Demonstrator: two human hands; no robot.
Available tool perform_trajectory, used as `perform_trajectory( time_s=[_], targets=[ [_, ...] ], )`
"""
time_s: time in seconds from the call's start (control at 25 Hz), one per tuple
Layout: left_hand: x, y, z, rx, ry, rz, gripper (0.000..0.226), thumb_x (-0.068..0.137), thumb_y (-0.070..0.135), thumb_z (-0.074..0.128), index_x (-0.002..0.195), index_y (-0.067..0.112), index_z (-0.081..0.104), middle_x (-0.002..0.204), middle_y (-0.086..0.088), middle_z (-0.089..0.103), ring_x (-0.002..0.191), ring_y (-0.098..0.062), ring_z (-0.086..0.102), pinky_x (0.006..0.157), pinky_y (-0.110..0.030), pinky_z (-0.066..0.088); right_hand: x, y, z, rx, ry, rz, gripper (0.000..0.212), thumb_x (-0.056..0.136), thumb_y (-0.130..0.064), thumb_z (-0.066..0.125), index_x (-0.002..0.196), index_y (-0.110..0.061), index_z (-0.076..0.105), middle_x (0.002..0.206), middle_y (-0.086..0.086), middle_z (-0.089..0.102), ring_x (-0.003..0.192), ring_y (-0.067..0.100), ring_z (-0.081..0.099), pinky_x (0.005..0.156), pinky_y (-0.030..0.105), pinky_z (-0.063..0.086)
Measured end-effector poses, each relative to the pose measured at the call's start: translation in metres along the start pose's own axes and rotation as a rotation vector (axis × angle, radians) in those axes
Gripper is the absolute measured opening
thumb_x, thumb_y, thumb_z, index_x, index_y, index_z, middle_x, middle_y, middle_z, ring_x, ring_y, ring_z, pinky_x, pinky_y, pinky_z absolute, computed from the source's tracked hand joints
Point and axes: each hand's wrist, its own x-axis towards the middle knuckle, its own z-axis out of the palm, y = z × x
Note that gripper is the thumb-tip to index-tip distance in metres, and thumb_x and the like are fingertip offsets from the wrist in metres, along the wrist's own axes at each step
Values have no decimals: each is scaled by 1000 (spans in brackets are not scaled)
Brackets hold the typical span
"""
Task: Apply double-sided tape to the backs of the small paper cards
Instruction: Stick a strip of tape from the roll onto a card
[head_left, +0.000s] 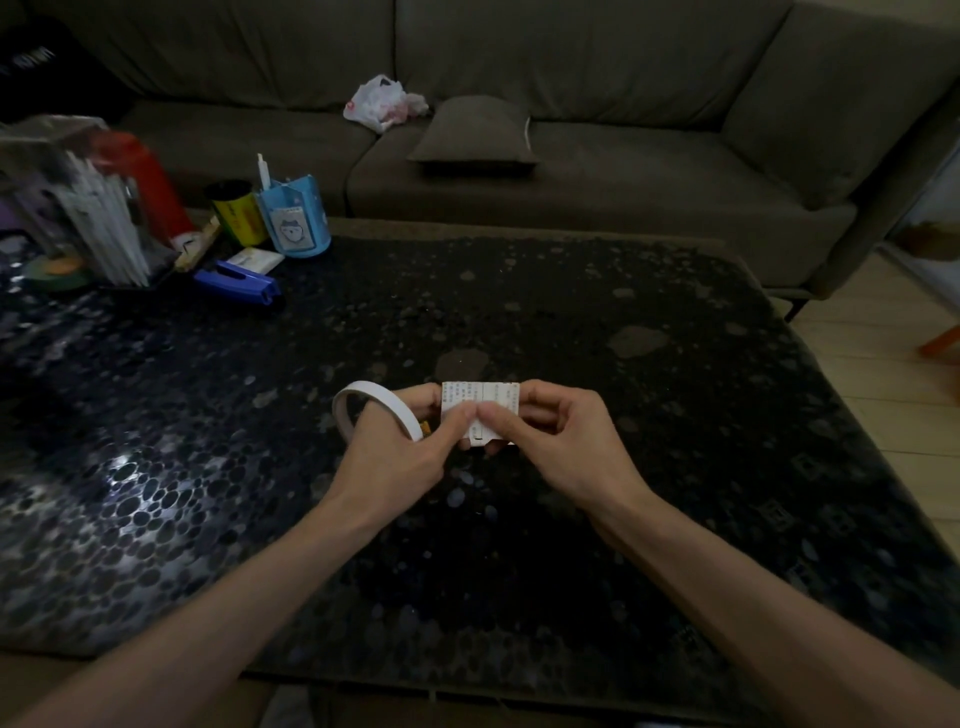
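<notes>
A small white paper card (480, 399) with faint print is held above the dark table between both hands. My left hand (400, 457) pinches its left side, thumb pressed on the card's middle. A white roll of double-sided tape (363, 402) is looped around that hand's fingers. My right hand (563, 441) pinches the card's right side, its thumb meeting the left thumb at the centre. A narrow white strip runs down the card's middle below the thumbs. The card's lower part is hidden by fingers.
The dark pebble-patterned table (571, 312) carries clutter at its far left: a blue stapler (239, 283), a blue pen holder (293, 218), a yellow can (236, 213), a red bottle (150, 182) and a clear organizer (78, 208). A grey sofa (571, 171) stands behind.
</notes>
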Motion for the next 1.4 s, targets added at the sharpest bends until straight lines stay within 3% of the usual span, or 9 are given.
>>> perform_trajectory(
  time_s=[0.08,0.2,0.36,0.48,0.88,1.08,1.24,1.4],
  targets=[
    [-1,1,1,-2,-17,4,18,100,29,67,113,22,77,67,8,72,43,-1,51,42,-12,37,1,1,-1,-28,4,-5,19,92,-35,76,110,-29,77,104,-12,79,98,4,76,91,35,61],
    [-2,1,3,-50,-21,-13,19,99,32,67,114,25,77,71,-3,74,44,-12,45,40,-21,36,2,3,-1,-35,8,-17,17,93,-35,74,109,-30,76,102,-14,79,95,3,76,85,29,62],
    [-1,2,1,-49,-9,1,21,98,29,69,116,21,77,70,5,74,46,1,53,44,-10,39,3,4,-3,-24,-4,-44,16,96,-30,73,112,-26,76,102,-12,79,94,5,77,79,23,62],
    [0,1,0,-73,-15,-16,21,95,33,72,113,24,78,75,3,76,46,0,53,43,-12,38,2,2,-3,-20,6,-101,14,97,-25,72,110,-22,76,102,-11,79,93,7,77,76,18,59],
    [2,0,-2,17,-9,35,14,98,30,71,108,24,79,79,5,77,58,4,63,51,-10,45,1,1,-1,-35,39,-49,16,96,-32,74,111,-25,77,99,-13,79,91,2,76,72,17,57],
    [1,-1,-4,56,-61,15,16,99,36,67,110,30,79,58,6,65,50,-1,53,49,-13,40,1,2,-3,-76,32,-47,12,95,-34,74,103,-26,77,96,-13,78,91,3,76,75,22,61],
    [2,0,-4,44,-41,5,14,98,36,70,107,32,79,61,1,68,52,-7,55,51,-18,44,2,2,-4,-79,95,-40,10,95,-33,73,96,-27,81,92,-11,79,89,4,76,78,26,63],
    [3,2,-6,58,-52,-26,12,95,42,72,100,35,80,59,1,66,51,-3,55,51,-11,42,2,3,-4,-149,115,-79,8,95,-34,74,99,-30,80,94,-16,78,92,-1,74,77,22,61]
  ],
)
